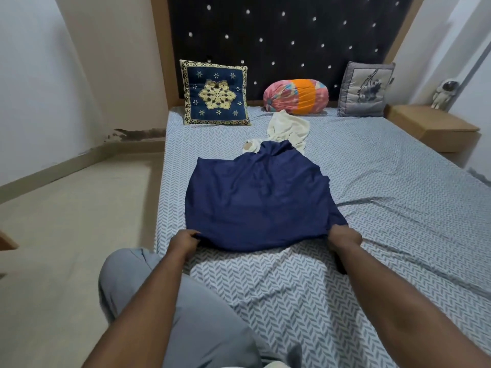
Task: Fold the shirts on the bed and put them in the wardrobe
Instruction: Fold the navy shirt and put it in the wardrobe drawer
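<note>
A navy blue shirt [259, 197] lies spread over the middle of the bed [385, 208], its hem towards me. My left hand [184, 240] pinches the near left corner of the hem. My right hand [344, 236] grips the near right corner. The hem is lifted slightly off the patterned sheet between both hands. Behind the blue shirt, a crumpled cream shirt [288, 128] lies partly under its far end. No wardrobe is in view.
A navy and gold cushion [214, 92], a pink and orange bolster [296, 96] and a grey cushion [365, 88] lean on the dark headboard [279, 35]. A wooden bedside shelf [430, 126] holds an astronaut figure [443, 94]. Floor lies left of the bed; my knee [125, 269] rests at its edge.
</note>
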